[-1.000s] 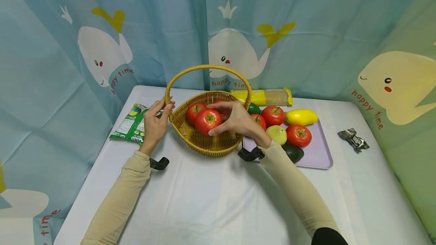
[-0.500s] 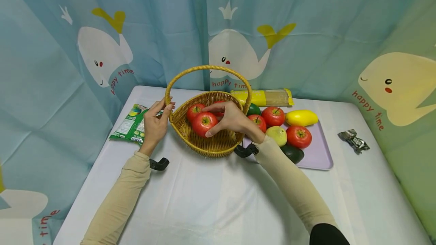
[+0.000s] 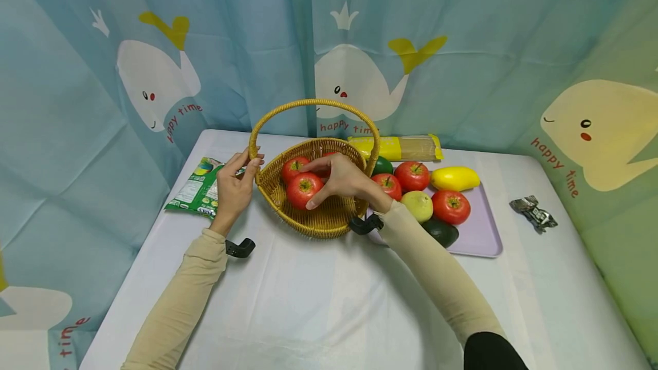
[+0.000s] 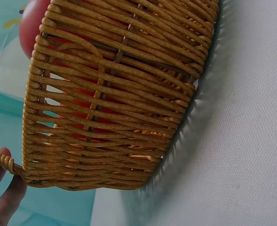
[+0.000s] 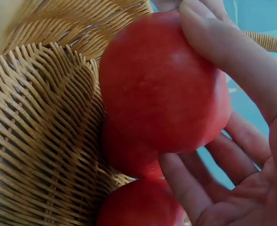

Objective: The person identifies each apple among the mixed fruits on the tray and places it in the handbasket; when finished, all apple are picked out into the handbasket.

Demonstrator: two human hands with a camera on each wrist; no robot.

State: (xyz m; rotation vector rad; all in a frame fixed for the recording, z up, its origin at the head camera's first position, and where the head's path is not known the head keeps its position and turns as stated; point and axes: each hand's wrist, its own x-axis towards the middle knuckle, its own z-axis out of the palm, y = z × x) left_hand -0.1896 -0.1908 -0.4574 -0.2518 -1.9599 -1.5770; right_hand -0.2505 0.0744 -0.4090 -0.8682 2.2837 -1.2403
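Note:
My right hand (image 3: 343, 177) grips a red apple (image 3: 304, 190) inside the wicker basket (image 3: 329, 227). In the right wrist view, thumb and fingers lie around that apple (image 5: 162, 84), with two more red apples below it; one of these (image 5: 140, 205) shows near the bottom edge. My left hand (image 3: 235, 183) pinches the base of the basket's handle (image 3: 315, 101) on its left side. The left wrist view shows those fingertips (image 4: 11, 195) at the handle's end, beside the woven wall (image 4: 105, 103). Part of the apple at the back is hidden behind my right hand.
Right of the basket, a lilac tray (image 3: 485, 227) bears red apples (image 3: 451, 205), a pale green fruit (image 3: 417, 205), a yellow mango-like fruit (image 3: 454, 177) and dark green ones (image 3: 441, 232). A yellow pack (image 3: 396, 147) lies behind. A green bag (image 3: 197, 187) and dark wrapper (image 3: 533, 212) flank them.
My right hand has carried the gripped apple slightly left and down within the basket. The left hand stays at the handle.

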